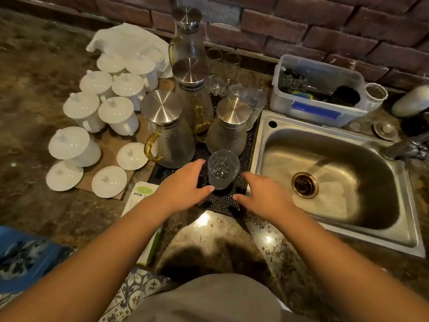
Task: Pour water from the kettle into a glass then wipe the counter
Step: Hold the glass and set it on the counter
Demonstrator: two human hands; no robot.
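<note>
A clear drinking glass [223, 169] stands upright on the black ridged drain mat [222, 201], near the mat's front edge, just left of the steel sink [336, 173]. The left hand [185, 188] lies on the mat at the glass's left with fingers spread and thumb tip close to the base of the glass; the right hand [262, 196] rests at its right, also spread wide. Neither hand has hold of anything. Behind the glass three textured glass kettle-jugs with steel lids stand on the mat: one with an amber handle [168, 133] at the left, one [228, 125] right behind the glass, a taller one [193, 98] between them. White lidded cups [102, 108] crowd the bench's left side
</note>
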